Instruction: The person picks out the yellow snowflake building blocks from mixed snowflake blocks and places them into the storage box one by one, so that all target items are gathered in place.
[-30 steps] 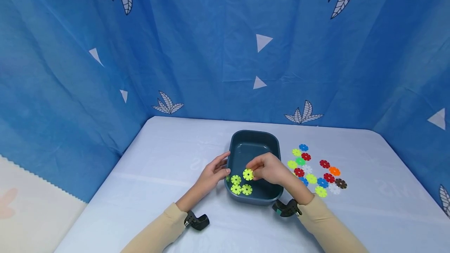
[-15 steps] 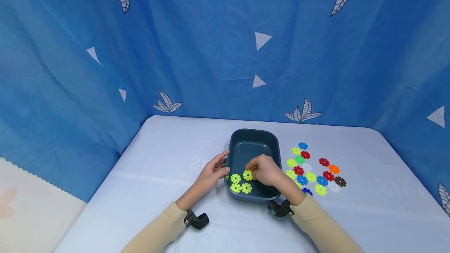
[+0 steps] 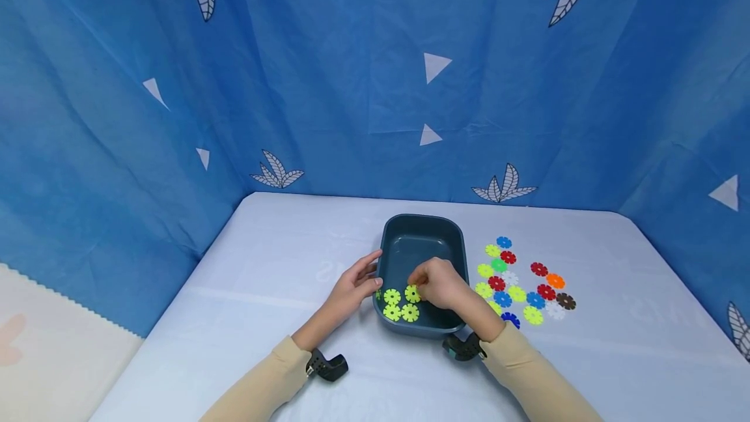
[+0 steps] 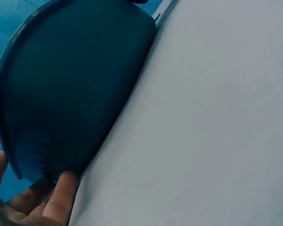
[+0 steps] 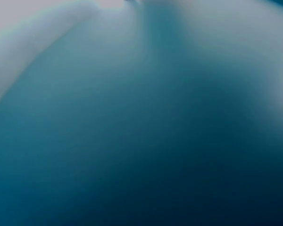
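Note:
A dark teal rectangular bin (image 3: 422, 330) stands on the table. Inside its near left part lie several yellow-green snowflake discs (image 3: 392, 312), flat and close together. My right hand (image 3: 441, 284) is down in the bin, thumb and fingertips pinching another yellow-green snowflake disc (image 3: 412, 294) beside them. My left hand (image 3: 354, 288) rests against the bin's left side, its thumb at the rim and its fingers loosely extended. In the left wrist view, fingers (image 4: 60, 200) touch the bin's outer wall (image 4: 75, 94). Only blurred teal wall (image 5: 132, 117) fills the right wrist view.
Right of the bin, several loose snowflake discs lie scattered: red (image 3: 546, 292), blue (image 3: 536, 300), orange (image 3: 556, 281), brown (image 3: 566, 301), white (image 3: 554, 309), green (image 3: 499, 265) and yellow-green (image 3: 533, 315). A blue patterned curtain (image 3: 375, 83) hangs behind the white table (image 3: 281, 246).
My right hand has lowered slightly into the bin with the yellow-green snowflake disc, and its forearm has shifted a little left. My left hand has stayed at the bin's side.

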A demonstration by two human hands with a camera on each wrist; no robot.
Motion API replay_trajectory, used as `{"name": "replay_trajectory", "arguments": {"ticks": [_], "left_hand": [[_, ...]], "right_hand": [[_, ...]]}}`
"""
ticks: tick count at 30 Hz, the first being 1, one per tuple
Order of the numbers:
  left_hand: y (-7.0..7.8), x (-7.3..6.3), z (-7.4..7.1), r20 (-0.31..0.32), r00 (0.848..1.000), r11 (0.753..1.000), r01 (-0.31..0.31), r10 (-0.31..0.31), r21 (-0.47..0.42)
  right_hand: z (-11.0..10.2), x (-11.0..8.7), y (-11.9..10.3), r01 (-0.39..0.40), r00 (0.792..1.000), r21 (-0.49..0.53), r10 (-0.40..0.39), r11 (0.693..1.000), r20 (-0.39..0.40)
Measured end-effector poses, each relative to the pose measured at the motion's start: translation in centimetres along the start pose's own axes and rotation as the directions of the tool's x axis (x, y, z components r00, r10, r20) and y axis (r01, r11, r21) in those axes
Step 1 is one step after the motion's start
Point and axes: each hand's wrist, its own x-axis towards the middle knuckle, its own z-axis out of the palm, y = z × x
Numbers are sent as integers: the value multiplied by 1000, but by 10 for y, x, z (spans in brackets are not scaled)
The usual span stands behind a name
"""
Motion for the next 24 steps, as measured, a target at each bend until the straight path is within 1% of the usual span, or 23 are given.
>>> {"name": "replay_trajectory", "arguments": {"ticks": [7,24], "left_hand": [[3,0,0,-5,1000,1000,7,-7,7],[1,1,1,-11,1000,1000,24,-24,3]], "right_hand": [[0,1,-1,-28,1000,3,28,1000,-6],[0,1,-1,-40,999,41,41,998,-11]]}}
